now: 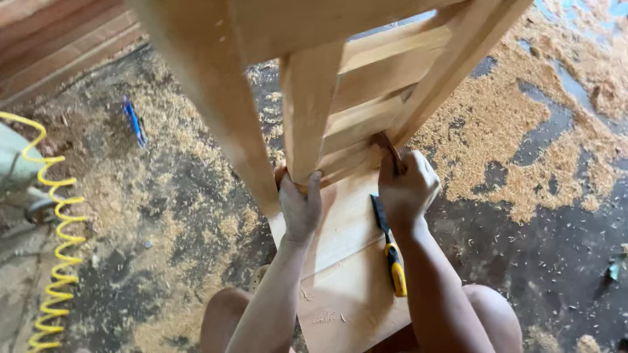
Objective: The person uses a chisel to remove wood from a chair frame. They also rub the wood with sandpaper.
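We start at our left hand (300, 208), which is wrapped around the lower end of a pale, square-cut wooden leg (307, 111) of an unfinished light-wood furniture frame (366, 72); the fingers curl up over the end of the leg and hold it firmly. Our right hand (407, 188), just to the right of that leg, is closed around a small dark reddish-brown piece (387, 145) and presses it against the frame where a slanted rail meets the lower cross slats. What that piece is we cannot tell, since the hand covers most of it.

Directly below the leg lies a flat, pale wooden board (340, 261), resting across our bare knees, and both forearms reach over it. On this board, just right of the leg's end and partly hidden under our right wrist, lies a chisel with a yellow and black handle and a dark blade (388, 245); neither hand touches it.

The frame rises from the leg up towards the top edge of the view, with a thick, blurred timber close to the camera on the left of the leg. Beyond it, the dark floor (536, 261) is strewn with light sawdust and shavings (484, 124). Well to the left of the leg a small blue object (134, 121) lies in the sawdust, and farther left still a coiled yellow air hose (55, 235) runs along the floor.
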